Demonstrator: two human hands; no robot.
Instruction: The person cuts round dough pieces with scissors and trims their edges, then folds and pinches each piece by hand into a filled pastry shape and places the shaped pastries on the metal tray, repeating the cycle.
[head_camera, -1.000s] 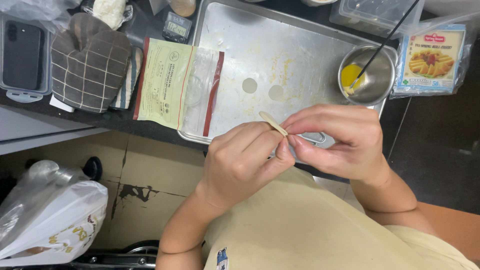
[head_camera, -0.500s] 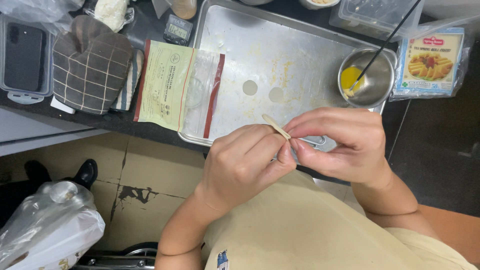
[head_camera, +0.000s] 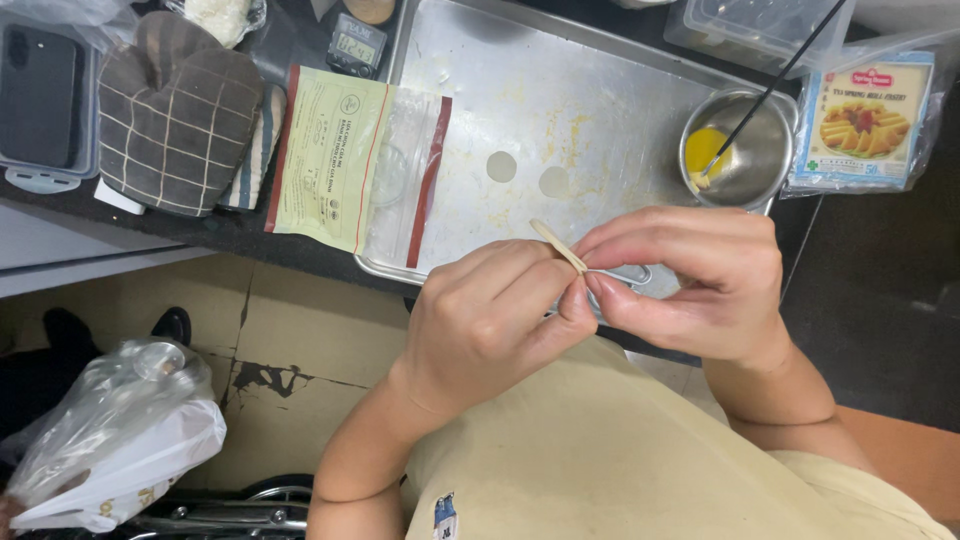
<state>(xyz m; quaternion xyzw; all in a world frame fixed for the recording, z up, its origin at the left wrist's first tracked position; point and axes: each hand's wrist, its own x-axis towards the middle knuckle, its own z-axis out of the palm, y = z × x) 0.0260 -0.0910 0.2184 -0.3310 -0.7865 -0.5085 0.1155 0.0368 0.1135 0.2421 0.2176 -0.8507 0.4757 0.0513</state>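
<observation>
My left hand (head_camera: 490, 315) and my right hand (head_camera: 690, 275) meet fingertip to fingertip just above the near edge of a steel baking tray (head_camera: 590, 110). Both pinch a thin pale wooden stick (head_camera: 556, 244) that pokes up to the left between them, with a small clear plastic piece (head_camera: 622, 276) caught under the right fingers. Two small round pale discs (head_camera: 525, 174) lie on the tray beyond my hands. A small steel bowl (head_camera: 745, 150) with yellow liquid and a dark-handled brush stands at the tray's right corner.
A green-printed zip bag (head_camera: 355, 165) overlaps the tray's left edge. A checked oven mitt (head_camera: 175, 110), a small digital scale (head_camera: 357, 45) and a phone in a tub (head_camera: 40, 95) sit to the left. A packet of wrappers (head_camera: 865, 120) lies right. A plastic bag (head_camera: 110, 440) hangs below.
My hands stay in the same pinch on the stick. The plastic bag at the lower left has swung lower, and someone's dark shoes have shifted on the floor.
</observation>
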